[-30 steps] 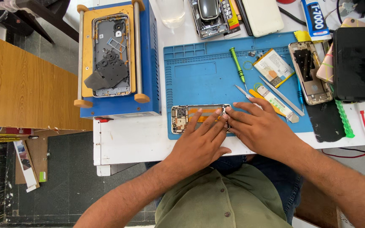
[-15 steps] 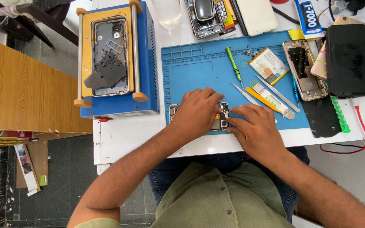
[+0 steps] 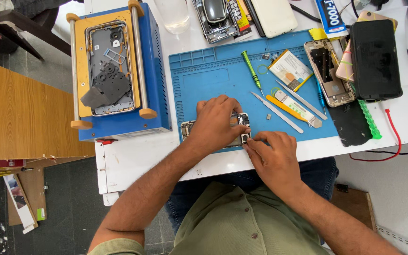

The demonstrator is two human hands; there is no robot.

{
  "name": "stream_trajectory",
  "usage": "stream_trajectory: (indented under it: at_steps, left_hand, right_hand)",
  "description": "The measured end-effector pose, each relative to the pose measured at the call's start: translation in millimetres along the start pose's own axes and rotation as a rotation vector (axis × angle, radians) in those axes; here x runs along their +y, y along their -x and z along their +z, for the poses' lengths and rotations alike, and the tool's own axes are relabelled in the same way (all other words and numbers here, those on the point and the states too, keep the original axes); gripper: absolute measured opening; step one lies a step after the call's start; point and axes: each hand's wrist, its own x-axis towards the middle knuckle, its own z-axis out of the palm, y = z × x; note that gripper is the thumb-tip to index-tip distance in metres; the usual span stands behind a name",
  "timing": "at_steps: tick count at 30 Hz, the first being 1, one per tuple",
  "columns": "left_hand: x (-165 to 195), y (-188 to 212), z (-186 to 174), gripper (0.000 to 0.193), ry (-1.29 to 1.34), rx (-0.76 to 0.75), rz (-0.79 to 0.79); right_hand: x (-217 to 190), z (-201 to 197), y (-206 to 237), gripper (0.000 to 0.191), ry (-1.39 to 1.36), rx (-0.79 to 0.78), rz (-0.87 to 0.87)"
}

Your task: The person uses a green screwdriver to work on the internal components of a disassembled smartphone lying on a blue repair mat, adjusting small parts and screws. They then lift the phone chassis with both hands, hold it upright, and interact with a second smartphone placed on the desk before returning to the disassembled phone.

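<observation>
Down on the mat, both my hands work on an opened phone.

From my head camera, my left hand [image 3: 216,123] lies flat over the opened phone [image 3: 238,128] at the near edge of the blue mat [image 3: 213,75], fingers curled and pressing it down. My right hand [image 3: 272,153] pinches narrowly at the phone's right end, fingertips touching it. Just beyond lie metal tweezers [image 3: 276,112], a green screwdriver [image 3: 250,69] and a battery [image 3: 290,70].

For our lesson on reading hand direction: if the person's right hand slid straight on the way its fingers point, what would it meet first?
The right hand points up-left, fingertips at the corner of the opened phone on the blue mat. It would probably push into the phone first, then the left hand covering it.
</observation>
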Motion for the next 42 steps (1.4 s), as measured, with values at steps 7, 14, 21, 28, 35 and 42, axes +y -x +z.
stream_trajectory:
  at_steps: [7, 14, 21, 28, 35, 42]
  left_hand:
    - [6.6, -1.9, -14.9, 0.038, 0.245, -0.071, -0.132]
    - [0.1, -1.1, -32.3, 0.038, 0.502, -0.052, -0.192]
    - [3.1, 0.2, -33.5, 0.035, 0.377, -0.017, -0.136]
    - [-0.7, 0.1, -34.9, 0.024, 0.459, -0.050, -0.194]
    - [3.2, 1.6, -25.9, 0.021, 0.377, -0.004, -0.090]
    - [2.6, 5.0, -17.9, 0.019, 0.306, 0.055, 0.034]
  right_hand:
    - [5.7, -4.8, -15.8, 0.044, -0.494, -0.169, 0.440]
    - [10.8, -6.5, -33.0, 0.036, -1.120, -0.339, 0.678]
    - [8.0, 0.4, -34.8, 0.030, -0.933, -0.307, 0.580]
    - [5.7, 1.6, -27.2, 0.029, -0.870, -0.253, 0.544]
    - [13.8, -3.6, -23.7, 0.027, -0.844, -0.369, 0.675]
    - [11.7, -5.9, -25.3, 0.027, -0.714, -0.329, 0.628]
